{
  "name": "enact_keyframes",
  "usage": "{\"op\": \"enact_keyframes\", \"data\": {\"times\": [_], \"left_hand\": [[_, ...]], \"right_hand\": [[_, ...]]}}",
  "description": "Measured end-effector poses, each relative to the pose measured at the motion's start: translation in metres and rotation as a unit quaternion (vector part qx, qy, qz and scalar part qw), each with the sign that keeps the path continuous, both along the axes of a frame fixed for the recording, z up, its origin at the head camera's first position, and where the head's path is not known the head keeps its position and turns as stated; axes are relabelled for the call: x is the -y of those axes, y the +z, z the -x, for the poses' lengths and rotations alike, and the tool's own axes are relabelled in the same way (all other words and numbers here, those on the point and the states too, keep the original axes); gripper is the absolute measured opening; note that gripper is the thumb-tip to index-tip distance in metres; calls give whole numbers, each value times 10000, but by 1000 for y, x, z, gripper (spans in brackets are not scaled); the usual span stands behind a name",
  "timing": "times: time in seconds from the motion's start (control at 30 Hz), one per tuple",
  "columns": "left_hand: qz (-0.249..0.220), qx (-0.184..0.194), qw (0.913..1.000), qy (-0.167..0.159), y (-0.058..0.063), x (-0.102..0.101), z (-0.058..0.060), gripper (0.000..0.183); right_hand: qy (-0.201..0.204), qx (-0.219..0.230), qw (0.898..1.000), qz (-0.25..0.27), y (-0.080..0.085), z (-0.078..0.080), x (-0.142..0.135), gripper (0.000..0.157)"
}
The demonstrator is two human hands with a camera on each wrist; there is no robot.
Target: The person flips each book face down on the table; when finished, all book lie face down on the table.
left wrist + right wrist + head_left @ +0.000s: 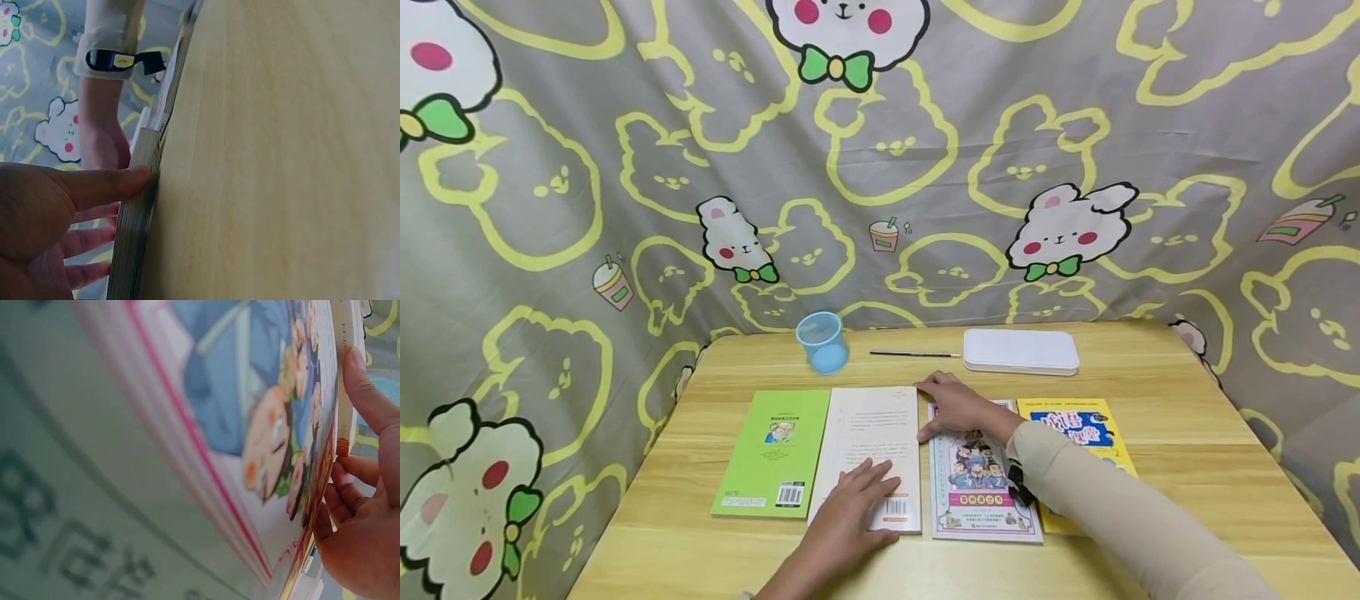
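A cream book (872, 425) lies face-down on the table, with small printed text and a barcode. My left hand (850, 504) rests on its lower part, fingers spread over the cover. In the left wrist view, the thumb (134, 180) lies against the book's thick bottom edge (131, 244). At the book's top right corner, my right hand (964, 406) touches with thumb and fingers. The right wrist view shows that thumb (369, 394) at the side of the cream book (345, 394). Beneath the right hand and forearm lies a purple-bordered book (981, 500) with cartoon figures.
A green book (771, 454) lies at the left. On the right, the forearm partly covers a yellow book (1101, 408). Along the back of the wooden table (1187, 467) are a blue cup (827, 350), a thin dark pencil-like stick (910, 353) and a white case (1021, 350).
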State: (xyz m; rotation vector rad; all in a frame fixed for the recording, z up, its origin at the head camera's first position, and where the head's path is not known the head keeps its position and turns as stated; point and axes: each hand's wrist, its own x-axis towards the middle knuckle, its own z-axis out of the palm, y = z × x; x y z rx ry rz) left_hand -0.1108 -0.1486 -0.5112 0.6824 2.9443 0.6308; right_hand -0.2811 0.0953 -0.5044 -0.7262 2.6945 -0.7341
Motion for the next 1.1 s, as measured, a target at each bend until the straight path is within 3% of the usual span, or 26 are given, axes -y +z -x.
{"op": "enact_keyframes", "data": {"times": [0.37, 1.1], "left_hand": [[147, -134, 9998, 59, 2, -3, 0, 73], [95, -104, 9999, 90, 1, -4, 0, 73]], "right_hand": [[-36, -128, 9992, -386, 5, -3, 3, 108], [69, -227, 9997, -38, -2, -4, -13, 102]]}}
